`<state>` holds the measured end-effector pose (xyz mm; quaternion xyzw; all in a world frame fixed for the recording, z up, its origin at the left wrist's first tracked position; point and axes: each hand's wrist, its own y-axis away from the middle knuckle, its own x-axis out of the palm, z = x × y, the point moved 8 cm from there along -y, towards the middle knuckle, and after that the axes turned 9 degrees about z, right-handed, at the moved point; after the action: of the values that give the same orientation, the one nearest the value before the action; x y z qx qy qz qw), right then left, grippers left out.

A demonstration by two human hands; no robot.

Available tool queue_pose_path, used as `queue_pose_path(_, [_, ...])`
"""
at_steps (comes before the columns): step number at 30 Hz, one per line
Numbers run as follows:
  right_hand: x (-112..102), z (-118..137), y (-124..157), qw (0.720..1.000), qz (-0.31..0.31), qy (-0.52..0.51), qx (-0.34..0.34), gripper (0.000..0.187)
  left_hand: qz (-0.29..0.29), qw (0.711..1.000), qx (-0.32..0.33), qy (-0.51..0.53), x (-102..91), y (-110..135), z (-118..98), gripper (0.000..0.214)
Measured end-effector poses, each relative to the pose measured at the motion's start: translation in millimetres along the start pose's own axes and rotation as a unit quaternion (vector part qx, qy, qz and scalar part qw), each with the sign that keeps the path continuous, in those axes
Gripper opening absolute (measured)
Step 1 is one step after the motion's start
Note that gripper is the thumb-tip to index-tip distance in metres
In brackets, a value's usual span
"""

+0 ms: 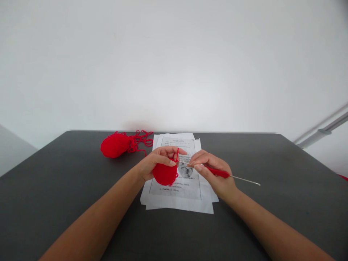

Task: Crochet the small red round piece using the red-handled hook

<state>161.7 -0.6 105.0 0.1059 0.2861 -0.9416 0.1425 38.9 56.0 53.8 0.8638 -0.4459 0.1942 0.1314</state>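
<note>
While in separate hands, red crochet and hook (red-handled)

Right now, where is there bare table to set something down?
Bare tabletop lies right of the papers, past the right forearm; left of the left forearm, nearer than the yarn ball; and between the forearms. It is crowded over the papers, where the left hand holds a red disc and the right hand a hook.

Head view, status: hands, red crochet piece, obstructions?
Left hand pinching red crochet piece. Right hand gripping red-handled hook. Printed sheets beneath, no obstruction visible.
</note>
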Motion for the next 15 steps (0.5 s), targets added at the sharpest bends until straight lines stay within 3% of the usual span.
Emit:
queue_pose_path(7, [4, -16, 1, 0.998, 0.027, -0.028, 0.044, 0.006, -0.037, 0.998, 0.002, -0.053, -0.8, 2, -2, 0.039])
queue_pose_path(10, [8, -5, 0, 0.996, 0.063, 0.055, -0.029, 0.007, -0.031, 0.995, 0.004, -0.099, 2.4, 1, -2, 0.046])
queue_pose_path(13, [9, 12, 1, 0.978, 0.058, 0.157, -0.123, 0.017, -0.026, 0.992, 0.001, -0.126, 4.3, 0, -2, 0.052])
queue_pose_path(15, [8, 18, 2, 0.971, 0.052, 0.184, -0.146, 0.020, -0.030, 0.989, 0.002, -0.142, 4.6, 0, -3, 0.054])
